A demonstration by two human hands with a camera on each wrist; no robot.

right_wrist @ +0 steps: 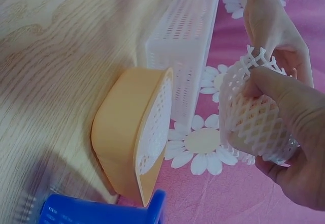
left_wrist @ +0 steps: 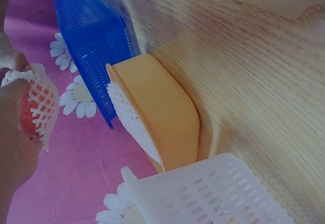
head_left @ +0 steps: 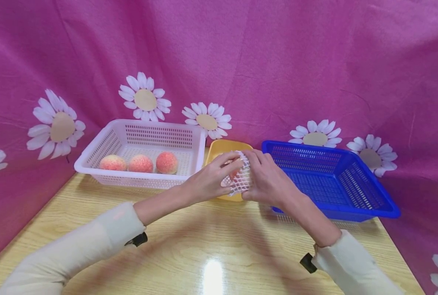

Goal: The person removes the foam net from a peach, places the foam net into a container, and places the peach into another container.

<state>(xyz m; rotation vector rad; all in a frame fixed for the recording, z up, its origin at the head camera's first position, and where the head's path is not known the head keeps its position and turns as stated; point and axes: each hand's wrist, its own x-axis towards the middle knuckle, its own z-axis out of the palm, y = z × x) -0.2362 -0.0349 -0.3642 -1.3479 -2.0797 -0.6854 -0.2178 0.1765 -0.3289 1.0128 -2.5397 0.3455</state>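
A white foam fruit net [head_left: 245,177] is held up above the yellow bin, with a red-and-yellow peach [left_wrist: 29,113] inside it. My left hand [head_left: 212,177] grips the net at its open left end, where some of the peach shows. From the other side my right hand [head_left: 269,179] holds the net around the peach, its thumb and fingers curled on the mesh [right_wrist: 244,125] in the right wrist view. The yellow bin [right_wrist: 119,117] contains more white foam nets [right_wrist: 156,127]. How far the net covers the peach is partly hidden by the fingers.
A white slotted basket [head_left: 159,177] with three peaches [head_left: 141,163] stands on the left of the wooden table [head_left: 174,254]. To the right is a blue slotted basket [head_left: 351,209]. Behind everything hangs a pink cloth [head_left: 241,73] with white flowers.
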